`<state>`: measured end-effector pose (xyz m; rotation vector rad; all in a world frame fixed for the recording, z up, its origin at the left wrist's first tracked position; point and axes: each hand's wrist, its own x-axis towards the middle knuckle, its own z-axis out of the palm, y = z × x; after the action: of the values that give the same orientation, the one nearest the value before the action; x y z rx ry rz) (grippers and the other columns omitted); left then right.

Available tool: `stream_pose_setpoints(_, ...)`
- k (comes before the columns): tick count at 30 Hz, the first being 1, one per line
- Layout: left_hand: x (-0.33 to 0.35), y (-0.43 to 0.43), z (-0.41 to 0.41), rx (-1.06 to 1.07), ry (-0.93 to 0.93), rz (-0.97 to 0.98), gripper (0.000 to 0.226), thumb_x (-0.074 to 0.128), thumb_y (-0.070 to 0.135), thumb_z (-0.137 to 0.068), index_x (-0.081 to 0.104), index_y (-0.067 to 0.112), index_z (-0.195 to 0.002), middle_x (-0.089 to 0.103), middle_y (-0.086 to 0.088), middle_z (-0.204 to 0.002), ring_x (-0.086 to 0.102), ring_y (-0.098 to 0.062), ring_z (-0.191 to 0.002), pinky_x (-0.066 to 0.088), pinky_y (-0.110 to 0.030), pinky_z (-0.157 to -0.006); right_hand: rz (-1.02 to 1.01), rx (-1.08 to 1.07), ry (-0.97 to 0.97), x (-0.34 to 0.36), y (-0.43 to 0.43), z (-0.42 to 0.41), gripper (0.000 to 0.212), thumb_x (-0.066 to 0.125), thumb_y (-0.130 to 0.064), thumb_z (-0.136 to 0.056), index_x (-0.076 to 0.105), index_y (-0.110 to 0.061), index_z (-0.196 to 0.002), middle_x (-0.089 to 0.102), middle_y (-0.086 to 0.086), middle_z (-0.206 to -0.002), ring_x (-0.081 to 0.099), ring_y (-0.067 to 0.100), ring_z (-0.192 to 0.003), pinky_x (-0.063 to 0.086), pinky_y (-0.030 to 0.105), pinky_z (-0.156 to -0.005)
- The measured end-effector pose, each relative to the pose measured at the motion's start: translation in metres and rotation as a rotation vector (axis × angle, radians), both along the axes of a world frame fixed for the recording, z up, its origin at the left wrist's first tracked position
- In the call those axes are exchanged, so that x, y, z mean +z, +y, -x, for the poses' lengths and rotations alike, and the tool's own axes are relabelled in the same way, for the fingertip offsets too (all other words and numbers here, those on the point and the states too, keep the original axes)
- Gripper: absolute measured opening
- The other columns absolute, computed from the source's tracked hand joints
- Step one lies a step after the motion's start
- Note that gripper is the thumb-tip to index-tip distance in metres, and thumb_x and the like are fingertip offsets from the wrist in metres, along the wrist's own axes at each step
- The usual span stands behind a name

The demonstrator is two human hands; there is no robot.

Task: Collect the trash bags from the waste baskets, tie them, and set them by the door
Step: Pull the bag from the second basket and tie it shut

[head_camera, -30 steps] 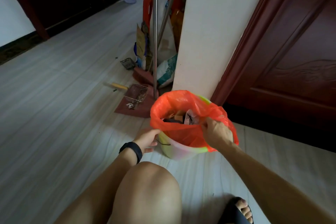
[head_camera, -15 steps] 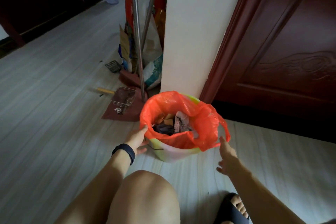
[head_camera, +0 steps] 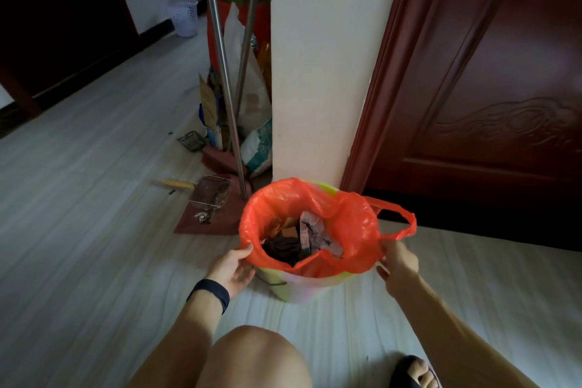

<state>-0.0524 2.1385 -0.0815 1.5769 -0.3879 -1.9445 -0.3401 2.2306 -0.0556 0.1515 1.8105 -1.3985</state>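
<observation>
Orange plastic fills the middle of my view: the trash bag (head_camera: 352,230) lines the waste basket (head_camera: 299,287), a pale, translucent tub with a yellow-green rim, and its mouth is folded out over that rim. The basket stands on the pale floor (head_camera: 78,246) right at the foot of the white wall corner (head_camera: 315,72), with the dark red door (head_camera: 488,88) just to the right of it. Inside the bag I can see crumpled paper and some dark scraps.

My left hand (head_camera: 231,268) is against the near-left side of the basket, thumb and fingers closed on the bag's edge there; a black wristband (head_camera: 209,291) sits just behind it. My right hand (head_camera: 398,264) is on the basket's right side, fingers pinching the orange film below one of the bag's handle loops (head_camera: 396,217), which sticks out free toward the door.

Left of the basket, a dark red dustpan (head_camera: 208,217) lies flat on the floor with a wire mesh item on it, and two metal poles (head_camera: 225,88) lean up behind it against the wall corner among sacks. A white lattice basket (head_camera: 184,17) stands well apart, far back to the left of the basket. My bare knee (head_camera: 255,356) is nearest the camera, in front of the basket.
</observation>
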Motion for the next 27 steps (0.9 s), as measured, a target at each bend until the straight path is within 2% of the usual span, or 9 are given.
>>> stream_pose_setpoints(3, 0.008, 0.002, 0.003, 0.069, 0.038, -0.015, 0.009, 0.068, 0.016, -0.088, 0.066, 0.007, -0.087, 0.067, -0.008, -0.073, 0.058, -0.02, -0.08, 0.05, -0.032, -0.071, 0.126, -0.07, 0.037, 0.017, -0.007, -0.001, 0.015, 0.057, -0.012, -0.081, 0.069, -0.014, -0.09, 0.067, 0.006, -0.089, 0.062, 0.021, -0.08, 0.051, 0.034, -0.072)
stream_pose_setpoints(5, 0.01, 0.003, 0.005, 0.129, 0.07, -0.046, 0.013, 0.063, 0.019, -0.091, 0.063, 0.007, -0.086, 0.064, -0.01, -0.079, 0.058, -0.021, -0.078, 0.052, -0.033, -0.07, 0.208, -0.066, -0.005, 0.031, -0.012, -0.005, 0.012, 0.054, -0.01, -0.081, 0.065, -0.014, -0.085, 0.068, 0.005, -0.084, 0.063, 0.02, -0.072, 0.05, 0.031, -0.066)
stream_pose_setpoints(8, 0.005, 0.001, 0.006, 0.158, 0.077, -0.084, 0.011, 0.058, 0.015, -0.096, 0.059, 0.007, -0.09, 0.06, -0.009, -0.083, 0.057, -0.019, -0.074, 0.054, -0.028, -0.055, 0.304, 0.003, -0.041, 0.052, -0.021, -0.015, 0.014, 0.052, -0.007, -0.08, 0.064, -0.009, -0.087, 0.068, 0.006, -0.075, 0.064, 0.021, -0.064, 0.044, 0.028, -0.061)
stream_pose_setpoints(11, -0.003, -0.003, 0.001, 0.167, 0.03, -0.082, 0.004, 0.061, 0.01, -0.095, 0.059, 0.007, -0.093, 0.06, -0.008, -0.086, 0.055, -0.016, -0.076, 0.047, -0.026, -0.063, 0.311, 0.172, -0.017, 0.072, -0.027, -0.026, 0.007, 0.055, -0.008, -0.081, 0.062, -0.01, -0.079, 0.059, 0.003, -0.066, 0.054, 0.017, -0.056, 0.041, 0.027, -0.055)
stream_pose_setpoints(14, -0.005, -0.007, -0.008, 0.154, -0.015, -0.063, 0.011, 0.066, 0.005, -0.09, 0.06, 0.006, -0.099, 0.062, -0.008, -0.089, 0.058, -0.016, -0.078, 0.046, -0.027, -0.062, 0.272, 0.301, 0.021, 0.085, -0.032, -0.033, 0.008, 0.069, -0.018, -0.077, 0.071, -0.011, -0.081, 0.06, 0.001, -0.063, 0.052, 0.014, -0.051, 0.04, 0.026, -0.051)
stream_pose_setpoints(18, 0.004, -0.012, -0.013, 0.213, 0.002, -0.032, 0.008, 0.065, 0.005, -0.089, 0.059, 0.007, -0.094, 0.061, -0.008, -0.085, 0.056, -0.016, -0.072, 0.046, -0.027, -0.058, 0.219, 0.339, 0.162, 0.093, -0.044, -0.034, 0.019, 0.07, -0.026, -0.083, 0.065, -0.018, -0.066, 0.06, 0.001, -0.066, 0.051, 0.016, -0.057, 0.04, 0.028, -0.059)
stream_pose_setpoints(22, 0.02, -0.018, -0.009, 0.295, 0.056, 0.093, 0.019, 0.06, 0.012, -0.09, 0.061, 0.01, -0.109, 0.063, -0.005, -0.093, 0.058, -0.015, -0.077, 0.047, -0.025, -0.063, 0.242, 0.354, 0.225, 0.096, -0.054, -0.039, 0.02, 0.065, -0.021, -0.089, 0.067, -0.015, -0.07, 0.067, 0.003, -0.064, 0.057, 0.019, -0.06, 0.045, 0.03, -0.064)
stream_pose_setpoints(25, 0.04, -0.018, -0.001, 0.254, 0.155, 0.133, 0.011, 0.058, 0.009, -0.088, 0.062, 0.01, -0.098, 0.063, -0.008, -0.088, 0.058, -0.02, -0.082, 0.049, -0.029, -0.067, 0.263, 0.392, 0.299, 0.099, -0.061, -0.044, 0.007, 0.062, -0.017, -0.091, 0.065, -0.016, -0.085, 0.06, -0.004, -0.045, 0.057, 0.014, -0.045, 0.047, 0.024, -0.05)
stream_pose_setpoints(27, 0.052, -0.019, 0.004, 0.165, 0.199, 0.149, 0.011, 0.059, 0.007, -0.085, 0.063, 0.009, -0.096, 0.064, -0.009, -0.084, 0.059, -0.023, -0.081, 0.051, -0.031, -0.064, 0.26, 0.411, 0.349, 0.101, -0.065, -0.047, 0.003, 0.063, -0.017, -0.091, 0.064, -0.018, -0.088, 0.054, -0.005, -0.045, 0.051, 0.01, -0.036, 0.044, 0.022, -0.044)
